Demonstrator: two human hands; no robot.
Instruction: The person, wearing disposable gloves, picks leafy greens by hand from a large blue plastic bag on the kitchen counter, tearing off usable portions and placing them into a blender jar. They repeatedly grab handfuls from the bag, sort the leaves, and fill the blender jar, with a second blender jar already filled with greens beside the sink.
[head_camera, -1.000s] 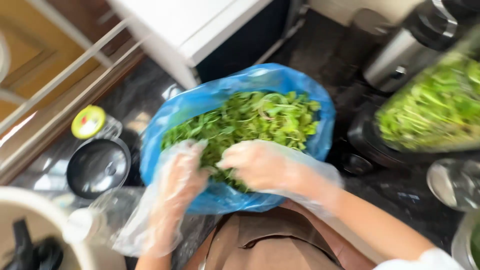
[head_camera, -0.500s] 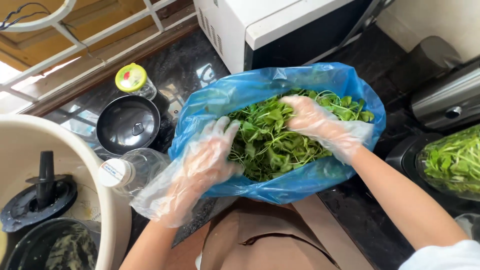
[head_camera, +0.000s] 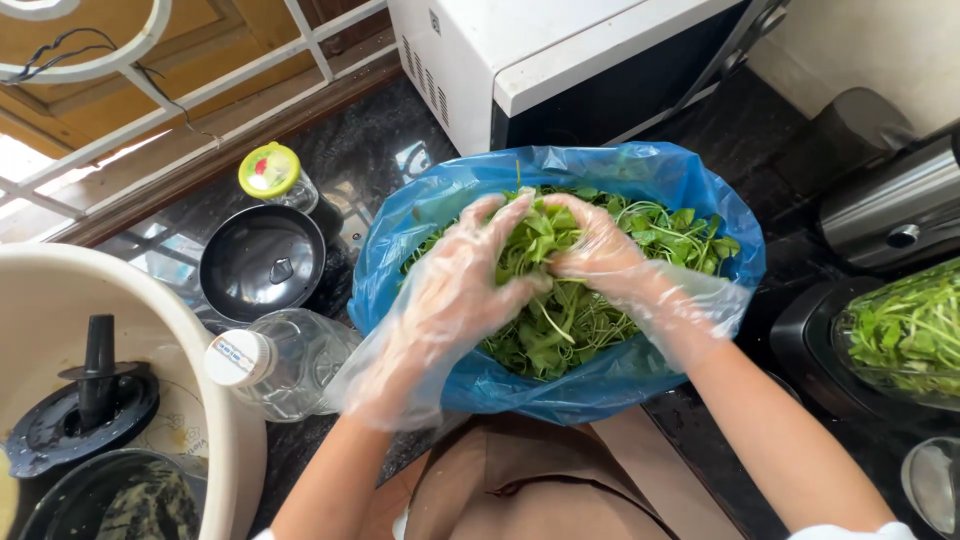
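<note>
A blue plastic bag (head_camera: 590, 385) full of green leafy sprigs (head_camera: 560, 320) rests on the dark counter right in front of me. Both my hands wear loose clear plastic gloves and are inside the bag. My left hand (head_camera: 462, 275) and my right hand (head_camera: 598, 250) meet over the middle of the greens, each closed around one shared bunch of leaves and stems that is lifted slightly above the rest.
A white microwave (head_camera: 560, 60) stands behind the bag. To the left are a black pot lid (head_camera: 262, 264), a jar with a yellow-green cap (head_camera: 272, 172), a lying clear bottle (head_camera: 280, 362) and a cream basin (head_camera: 190, 340). At right, a clear container of greens (head_camera: 905, 335) and a steel appliance (head_camera: 890, 205).
The view shifted and steadied. My left hand moved from the bag's left edge into the middle, and both hands came together and gathered a bunch of greens.
</note>
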